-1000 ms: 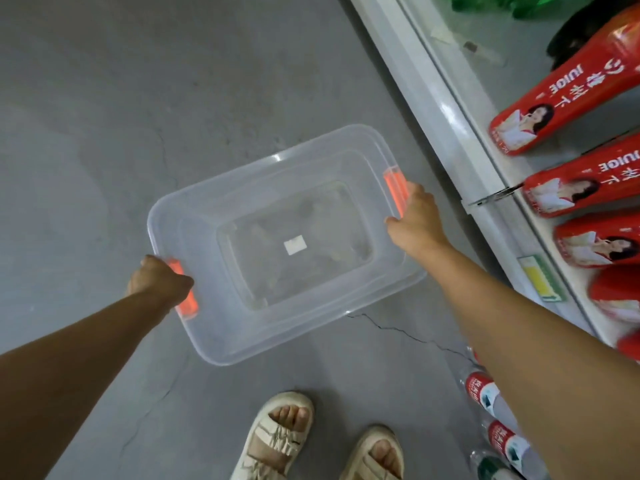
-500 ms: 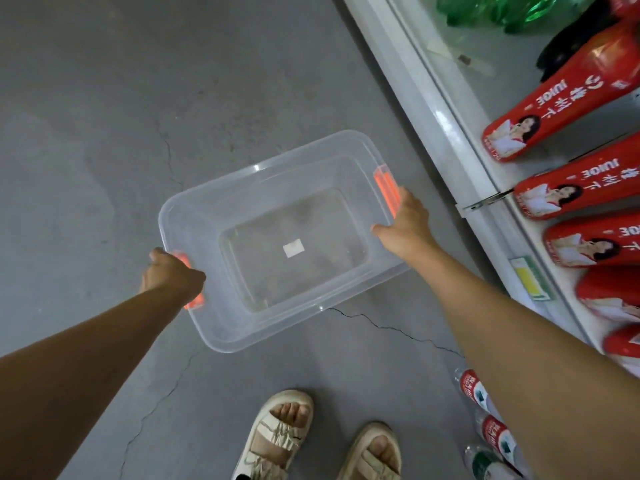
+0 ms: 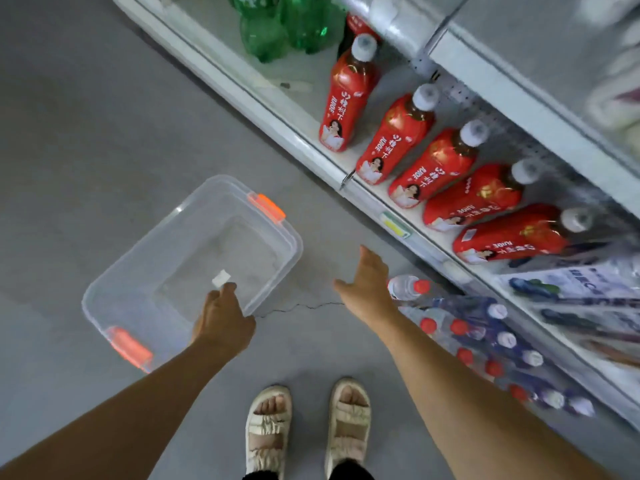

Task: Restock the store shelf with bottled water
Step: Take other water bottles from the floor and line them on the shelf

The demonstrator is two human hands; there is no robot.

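The clear plastic bin [image 3: 194,268] sits empty on the floor [image 3: 86,133], its orange handles [image 3: 266,207] at the far and near ends. The left hand [image 3: 221,322] hangs over the bin's near rim; its fingers appear loosely curled, and whether they touch the rim cannot be told. The right hand [image 3: 367,282] is spread, fingers straight, holding nothing, and reaches toward the water bottles [image 3: 485,344]. These lie on their sides in a loose group on the floor against the base of the shelf [image 3: 311,147], with red and white caps; the nearest bottle [image 3: 407,287] lies just beside the right hand. The lower shelf carries a row of red juice bottles [image 3: 408,136] and green bottles [image 3: 287,26] further along.

Judged stage: start of pickup, no water yet shelved.

Risks noted:
- Bottles lying on their sides may roll when one is drawn out, some toward the sandalled feet [image 3: 308,420].
- An open-handed take on a smooth round bottle may slip.
- The juice row stands close-packed; a careless placement could topple it.
- The bin lies close by the feet, a tripping hazard.
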